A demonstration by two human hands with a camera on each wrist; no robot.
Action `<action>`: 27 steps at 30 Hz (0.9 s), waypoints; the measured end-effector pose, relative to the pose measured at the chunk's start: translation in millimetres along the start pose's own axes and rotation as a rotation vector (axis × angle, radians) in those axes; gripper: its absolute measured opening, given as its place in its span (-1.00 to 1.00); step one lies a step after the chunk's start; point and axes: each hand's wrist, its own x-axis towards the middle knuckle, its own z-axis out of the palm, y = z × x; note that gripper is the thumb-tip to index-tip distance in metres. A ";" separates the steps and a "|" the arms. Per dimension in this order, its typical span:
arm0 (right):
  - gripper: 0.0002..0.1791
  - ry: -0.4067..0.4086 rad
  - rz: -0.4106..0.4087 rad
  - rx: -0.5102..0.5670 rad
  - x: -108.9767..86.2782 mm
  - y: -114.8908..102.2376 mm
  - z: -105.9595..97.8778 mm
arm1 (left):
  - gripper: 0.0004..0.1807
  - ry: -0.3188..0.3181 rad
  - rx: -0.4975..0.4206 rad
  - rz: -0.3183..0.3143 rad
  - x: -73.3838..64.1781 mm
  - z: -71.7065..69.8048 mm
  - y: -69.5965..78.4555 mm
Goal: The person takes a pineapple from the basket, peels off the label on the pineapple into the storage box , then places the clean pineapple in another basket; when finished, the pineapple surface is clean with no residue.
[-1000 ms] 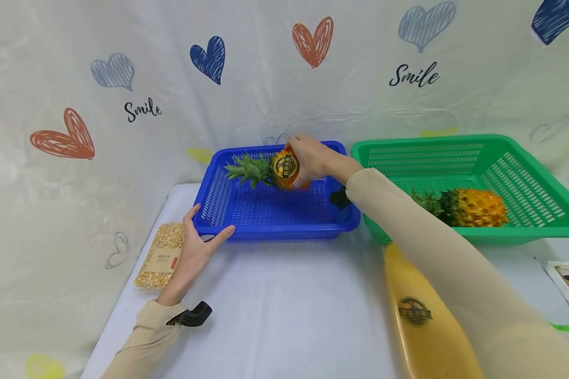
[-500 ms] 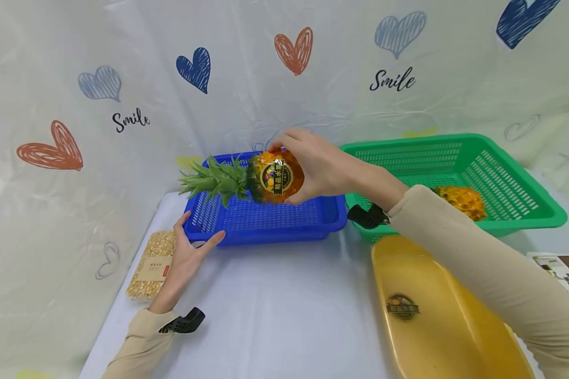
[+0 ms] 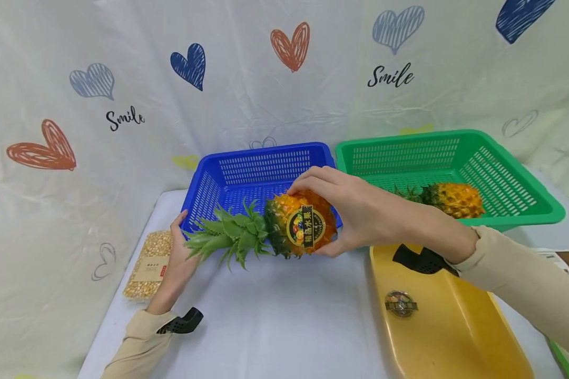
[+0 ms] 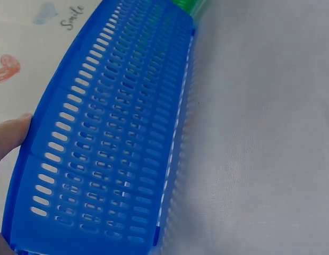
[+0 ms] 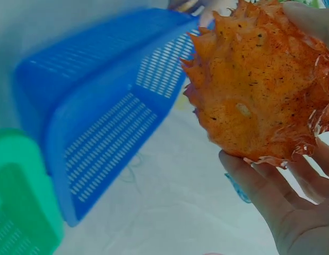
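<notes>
Head view: our right hand (image 3: 360, 210) grips the pineapple (image 3: 281, 225), drawn nearer; it's out of the blue basket (image 3: 265, 167). Left hand (image 3: 181, 263) spreads against that basket.

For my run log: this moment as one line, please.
right hand: grips pineapple | left hand: touches blue basket | green basket: second pineapple inside

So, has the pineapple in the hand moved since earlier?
Yes: in the head view, the pineapple has come nearer, from over the blue basket to across its near rim.
</notes>
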 end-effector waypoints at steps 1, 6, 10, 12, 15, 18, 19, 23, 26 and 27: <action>-0.02 -0.004 0.000 0.005 -4.8 0.2 1.7 | 0.09 0.003 0.002 -0.012 -0.3 0.4 0.6; -0.05 -0.033 0.029 0.042 -26.0 2.4 10.0 | 0.15 0.016 0.072 -0.071 -1.8 -0.3 3.0; -0.10 -0.060 0.047 0.053 -38.9 7.6 17.4 | 0.17 0.015 0.127 -0.077 -1.7 0.0 2.7; -0.11 -0.077 0.054 0.046 -44.9 10.8 21.2 | 0.17 0.013 0.132 -0.076 -1.7 1.0 2.3; -0.12 -0.106 0.065 0.042 -51.9 15.1 27.2 | 0.17 0.017 0.141 -0.080 -1.8 1.8 2.5; -0.12 -0.133 0.075 0.034 -55.4 18.3 35.7 | 0.17 0.029 0.148 -0.081 -2.5 0.9 1.9; -0.12 -0.142 0.083 0.032 -56.7 19.1 38.9 | 0.17 0.032 0.147 -0.079 -2.1 1.1 1.4; -0.10 -0.165 0.107 0.030 -60.9 21.8 53.2 | 0.16 0.026 0.131 -0.067 0.1 3.1 -0.9; -0.10 -0.179 0.119 0.040 -59.9 23.5 62.9 | 0.15 0.024 0.121 -0.062 -0.1 2.9 -1.6; -0.11 -0.184 0.121 0.041 -58.3 24.0 65.8 | 0.15 0.028 0.123 -0.063 -0.5 2.1 -1.7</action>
